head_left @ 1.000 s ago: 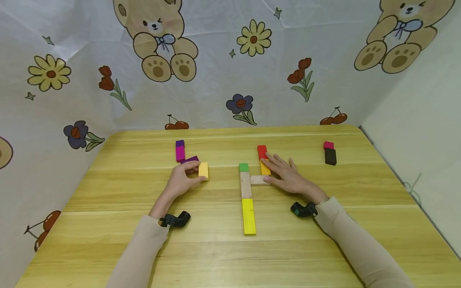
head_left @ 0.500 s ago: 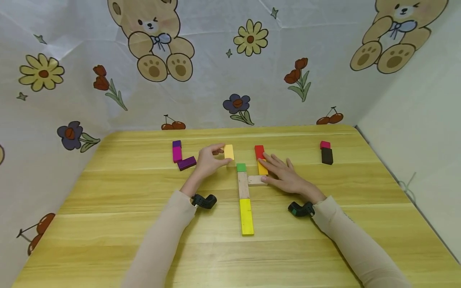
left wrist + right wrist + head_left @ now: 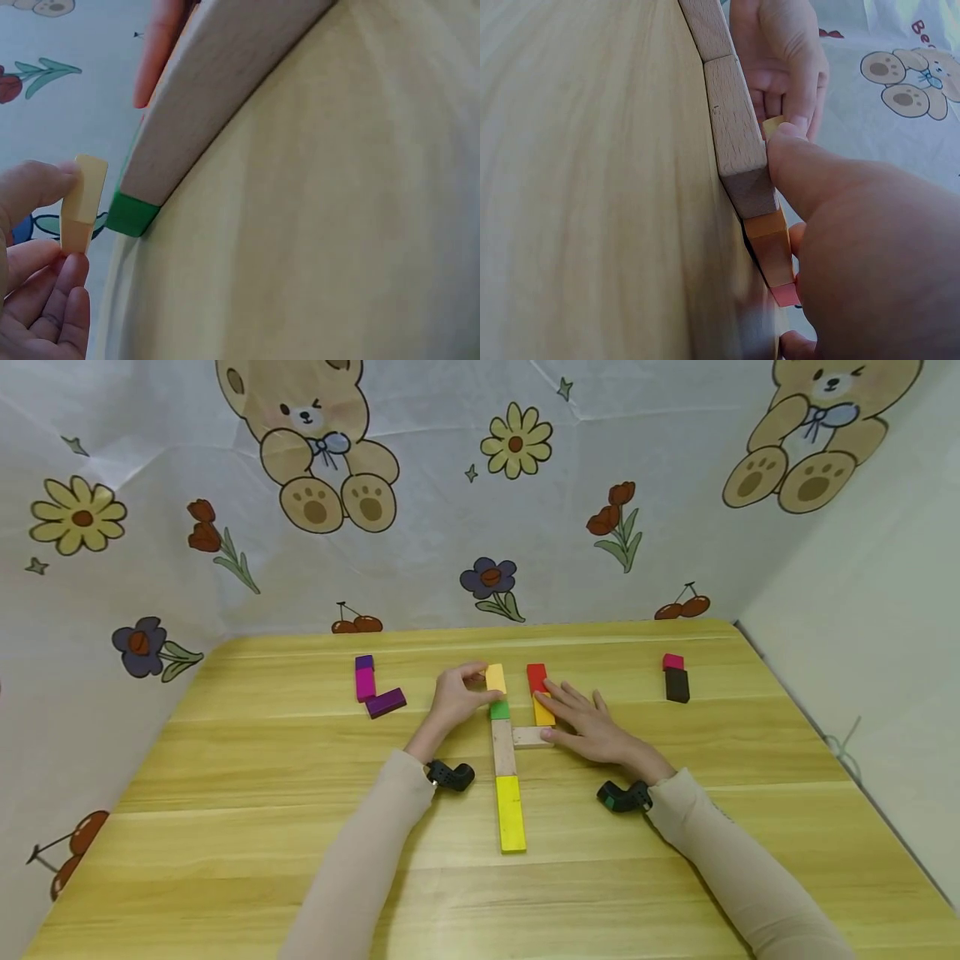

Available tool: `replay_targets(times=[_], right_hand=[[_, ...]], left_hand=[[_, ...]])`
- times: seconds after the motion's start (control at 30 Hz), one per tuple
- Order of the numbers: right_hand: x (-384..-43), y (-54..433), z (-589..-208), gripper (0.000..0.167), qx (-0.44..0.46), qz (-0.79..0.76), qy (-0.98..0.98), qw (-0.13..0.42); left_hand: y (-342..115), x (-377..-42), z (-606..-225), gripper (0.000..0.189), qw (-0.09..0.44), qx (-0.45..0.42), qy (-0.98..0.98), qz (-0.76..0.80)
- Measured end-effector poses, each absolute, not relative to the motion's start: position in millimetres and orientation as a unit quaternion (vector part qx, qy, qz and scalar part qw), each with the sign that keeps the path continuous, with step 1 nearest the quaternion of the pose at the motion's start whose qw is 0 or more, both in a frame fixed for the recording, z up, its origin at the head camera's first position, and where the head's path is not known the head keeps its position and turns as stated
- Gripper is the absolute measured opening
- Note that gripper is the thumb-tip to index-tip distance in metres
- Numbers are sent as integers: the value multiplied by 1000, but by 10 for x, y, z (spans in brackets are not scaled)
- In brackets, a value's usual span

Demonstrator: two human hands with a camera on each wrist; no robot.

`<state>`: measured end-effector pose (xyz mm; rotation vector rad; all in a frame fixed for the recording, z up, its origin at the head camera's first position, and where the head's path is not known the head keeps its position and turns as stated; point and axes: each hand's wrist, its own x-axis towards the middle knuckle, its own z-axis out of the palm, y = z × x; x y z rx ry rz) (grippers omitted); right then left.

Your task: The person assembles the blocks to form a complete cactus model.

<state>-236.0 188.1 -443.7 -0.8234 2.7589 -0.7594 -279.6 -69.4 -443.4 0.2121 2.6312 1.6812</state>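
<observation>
My left hand (image 3: 453, 702) pinches a pale yellow block (image 3: 496, 680) between thumb and fingers. Just beyond the green block (image 3: 500, 710) it hovers; the left wrist view shows a gap between the pale block (image 3: 85, 187) and the green block (image 3: 133, 214). Below the green one, a plain wood block (image 3: 504, 747) and a bright yellow block (image 3: 512, 814) continue the line. A second plain block (image 3: 528, 737) branches right. My right hand (image 3: 600, 732) lies with fingers extended, fingertips on the orange block (image 3: 543, 712) and thumb at the branching block. A red block (image 3: 537, 677) tops the orange one.
On the left lie an indigo block (image 3: 363, 662), a magenta block (image 3: 365, 685) and a purple block (image 3: 386, 702). A pink block (image 3: 673, 662) and a black block (image 3: 677, 686) touch at the right. A printed cloth (image 3: 427, 577) hangs behind the table.
My left hand has carried the pale yellow block right, from beside the purple block to the far end of the green block. The right hand has stayed on the blocks.
</observation>
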Motion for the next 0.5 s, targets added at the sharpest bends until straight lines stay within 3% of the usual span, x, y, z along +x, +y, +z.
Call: replay_targets(times=[0.5], right_hand=[[-2358,1874,-4432,68,-276,-251,924,82]], left_hand=[[-658,-2785,-4460,60,1,67,841,537]])
